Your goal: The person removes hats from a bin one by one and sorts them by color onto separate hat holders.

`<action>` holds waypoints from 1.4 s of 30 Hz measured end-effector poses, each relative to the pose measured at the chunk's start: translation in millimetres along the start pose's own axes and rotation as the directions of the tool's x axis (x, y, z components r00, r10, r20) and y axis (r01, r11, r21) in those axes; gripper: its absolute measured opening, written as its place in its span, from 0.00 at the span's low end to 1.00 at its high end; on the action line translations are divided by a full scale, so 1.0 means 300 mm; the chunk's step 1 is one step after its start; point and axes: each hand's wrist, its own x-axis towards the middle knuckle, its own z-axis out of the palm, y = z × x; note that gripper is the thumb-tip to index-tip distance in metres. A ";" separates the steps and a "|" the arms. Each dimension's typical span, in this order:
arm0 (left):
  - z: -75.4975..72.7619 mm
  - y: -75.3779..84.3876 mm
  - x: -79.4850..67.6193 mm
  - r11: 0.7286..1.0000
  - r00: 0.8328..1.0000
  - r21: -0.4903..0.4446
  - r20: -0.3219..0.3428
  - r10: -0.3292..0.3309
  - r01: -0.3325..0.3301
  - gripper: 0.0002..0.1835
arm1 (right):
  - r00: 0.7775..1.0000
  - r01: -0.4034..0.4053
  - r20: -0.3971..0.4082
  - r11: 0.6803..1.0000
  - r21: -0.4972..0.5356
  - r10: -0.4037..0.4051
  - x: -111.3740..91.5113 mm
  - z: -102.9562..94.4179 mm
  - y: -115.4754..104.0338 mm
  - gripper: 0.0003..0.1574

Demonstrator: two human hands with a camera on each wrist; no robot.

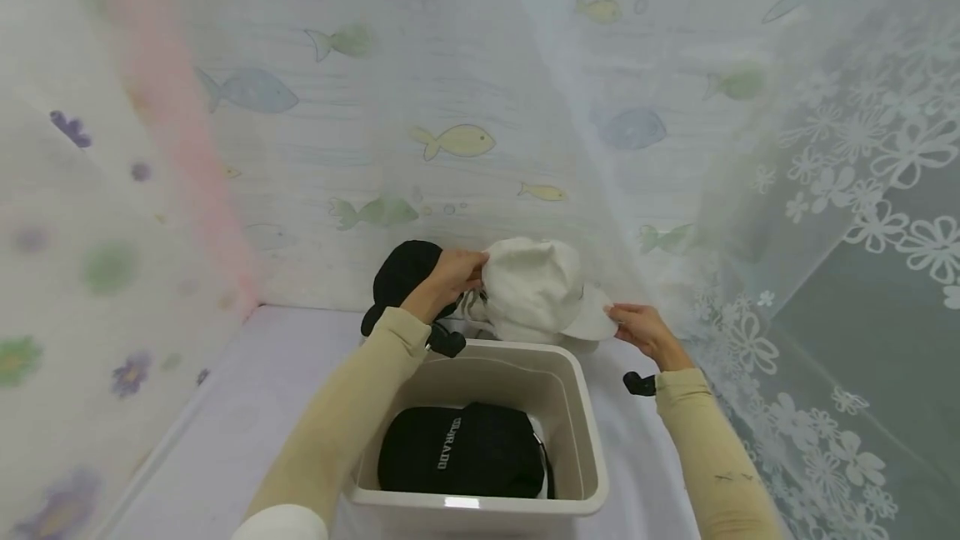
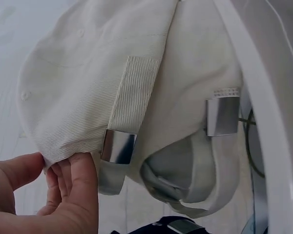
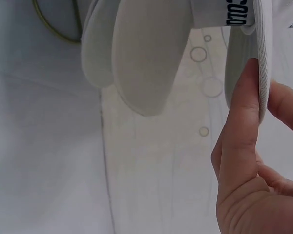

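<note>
A smooth, pale lavender bench (image 1: 277, 382) runs beneath everything, with a beige open bin (image 1: 592, 448) near the person. A black fabric item (image 1: 487, 452) with pale lettering lies inside the bin. Behind the bench hangs a white curtain (image 1: 405, 157) printed with pastel fish; a flowered sheet (image 1: 97, 273) closes the left side, and sheer white floral lace (image 1: 918, 148) the right.

Just beyond the bin's far rim is a white cap (image 1: 528, 286), between the two hands. The right hand (image 1: 643, 329) pinches the brim's edge, thumb on one face and fingers on the other, closed to the brim's thickness. The left hand (image 1: 455, 271) grips the crown's lower edge at the back, thumb and fingers nearly together with the cloth between them. A black cap (image 1: 405, 273) sits just left of that hand, partly behind it.

The white cap's cloth is finely ribbed, its crown rounded and softly creased. Close by the left fingers, a woven strap (image 2: 135, 92) ends in a shiny metal buckle (image 2: 118, 146); next to it shows another white cap (image 2: 195, 73) with its own buckle. Further pale brims (image 3: 146, 53), curved and smooth, hang beside the held one.
</note>
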 end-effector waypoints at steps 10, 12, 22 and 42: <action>0.002 -0.065 -0.015 0.996 1.000 0.093 -0.005 -0.007 0.008 0.19 | 0.999 -0.043 -0.006 0.979 -0.197 0.043 0.032 0.002 0.009 0.41; 0.006 -0.073 -0.017 0.995 1.000 0.096 0.015 -0.016 0.014 0.18 | 0.999 -0.043 -0.008 0.975 -0.217 0.042 0.032 -0.002 0.002 0.41; 0.006 -0.068 -0.038 0.994 0.999 0.101 0.020 0.032 -0.034 0.19 | 0.993 -0.006 -0.117 0.980 -0.197 -0.018 0.042 0.007 -0.065 0.39; 0.050 -0.129 -0.049 0.937 0.992 0.336 -0.041 0.117 -0.096 0.16 | 0.988 -0.090 -0.133 0.990 -0.113 0.075 0.034 0.034 0.084 0.36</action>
